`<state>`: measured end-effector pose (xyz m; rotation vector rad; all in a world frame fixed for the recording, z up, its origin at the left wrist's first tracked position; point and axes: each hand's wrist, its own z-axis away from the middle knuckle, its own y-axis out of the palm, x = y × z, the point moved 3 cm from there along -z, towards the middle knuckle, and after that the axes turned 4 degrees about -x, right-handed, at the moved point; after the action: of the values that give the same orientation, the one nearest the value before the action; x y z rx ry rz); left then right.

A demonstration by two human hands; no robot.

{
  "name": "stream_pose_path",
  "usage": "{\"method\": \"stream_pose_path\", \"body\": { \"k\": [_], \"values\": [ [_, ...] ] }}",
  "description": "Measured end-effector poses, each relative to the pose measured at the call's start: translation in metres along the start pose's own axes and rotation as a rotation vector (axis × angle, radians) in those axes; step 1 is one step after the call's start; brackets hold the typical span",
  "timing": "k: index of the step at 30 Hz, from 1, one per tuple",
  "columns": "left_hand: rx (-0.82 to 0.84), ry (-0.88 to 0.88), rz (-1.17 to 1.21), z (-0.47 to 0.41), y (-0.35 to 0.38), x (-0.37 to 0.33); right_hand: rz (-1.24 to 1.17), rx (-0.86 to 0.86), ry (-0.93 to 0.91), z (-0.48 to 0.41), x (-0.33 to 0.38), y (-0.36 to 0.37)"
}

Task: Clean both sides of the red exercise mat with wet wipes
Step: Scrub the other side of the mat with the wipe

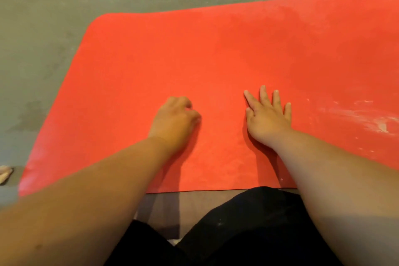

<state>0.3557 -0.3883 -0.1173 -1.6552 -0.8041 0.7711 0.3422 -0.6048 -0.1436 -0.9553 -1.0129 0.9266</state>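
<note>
Two hands on the mat: right hand flat, fingers spread; left hand curled, whether round a wipe I can't tell. White smears at 3 o'clock could get missed, sitting beyond easy reach. The mat lies flat on the floor, long axis 9 to 3, rounded end toward 9.

We look down on a flat red exercise mat with a rounded corner, lying on a grey concrete floor. Our left grip, a bare hand, rests on the mat with its fingers curled under; we cannot tell whether they hold anything. Our right grip, also bare, lies flat on the mat near it, fingers spread. Whitish smears mark the mat's right part. Black clothing covers our legs at the near edge.
</note>
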Motion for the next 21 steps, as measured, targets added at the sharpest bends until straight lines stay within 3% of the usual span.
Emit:
{"method": "stream_pose_path", "body": {
  "k": [2, 4, 6, 8, 10, 12, 15, 16, 21],
  "values": [
    [0.046, -0.338, 0.115, 0.003, 0.000, 0.014, 0.010, 0.004, 0.007, 0.000, 0.000, 0.000],
    [0.103, -0.410, 0.169, 0.002, 0.003, -0.012, 0.013, -0.001, 0.015, 0.000, 0.002, 0.002],
    [0.206, -0.232, 0.257, 0.004, 0.006, -0.057, 0.013, -0.004, 0.027, -0.001, 0.003, 0.003],
    [0.284, 0.078, 0.318, 0.011, 0.004, -0.092, 0.012, 0.004, 0.030, -0.003, 0.003, 0.003],
    [0.282, 0.263, 0.259, 0.004, 0.009, -0.082, 0.009, 0.014, 0.027, -0.003, 0.002, 0.002],
    [0.200, 0.142, 0.109, -0.015, 0.014, -0.037, 0.005, 0.016, 0.021, -0.003, 0.001, 0.001],
    [0.030, -0.338, 0.050, -0.020, 0.006, 0.040, -0.001, 0.004, 0.015, -0.002, 0.002, 0.001],
    [-0.012, -0.423, 0.059, -0.015, 0.005, 0.045, -0.002, 0.004, 0.018, -0.002, 0.003, 0.001],
    [0.057, -0.272, 0.292, -0.013, 0.010, -0.037, -0.018, 0.035, 0.020, -0.004, 0.002, 0.000]
  ]
}}
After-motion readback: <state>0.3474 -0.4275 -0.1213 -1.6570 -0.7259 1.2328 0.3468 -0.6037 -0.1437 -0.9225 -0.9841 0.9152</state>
